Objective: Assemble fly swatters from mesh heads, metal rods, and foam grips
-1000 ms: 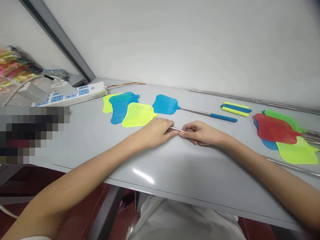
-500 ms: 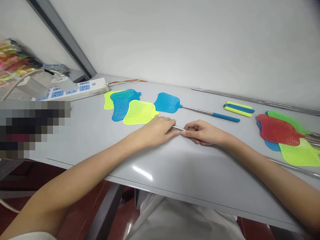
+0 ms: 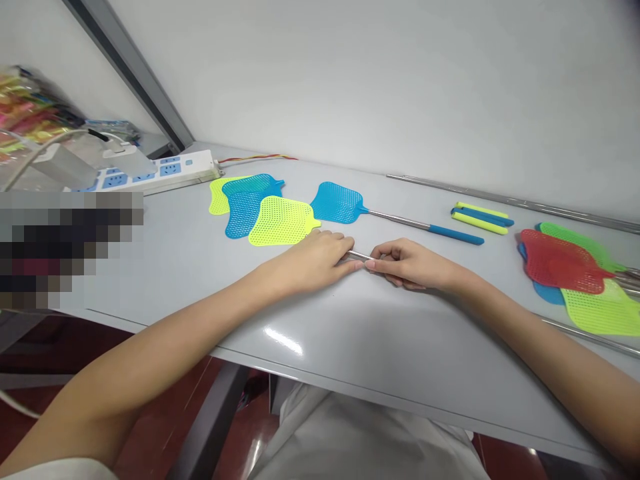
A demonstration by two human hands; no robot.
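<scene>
A thin metal rod [image 3: 359,255] spans the short gap between my hands, low over the table. My left hand [image 3: 320,260] is closed on its left end, at the neck of a yellow fly swatter head [image 3: 280,221]; the joint is hidden under the fingers. Thumb and fingers of my right hand [image 3: 407,263] pinch the rod's other end. Beyond them lies a blue fly swatter [image 3: 339,202] with a metal shaft and blue grip. Left of it, a blue swatter head [image 3: 245,217] overlaps another yellow one [image 3: 217,199].
Blue and yellow grip sleeves [image 3: 483,220] lie at right. Further right is a pile of swatters, a red one [image 3: 563,261] on top. Metal rods [image 3: 510,201] lie along the wall. A white power strip [image 3: 195,170] with plugged-in adapters stands at back left.
The view has shifted slightly. Both hands keep the same grip on the metal rod, and nothing on the table has visibly moved.
</scene>
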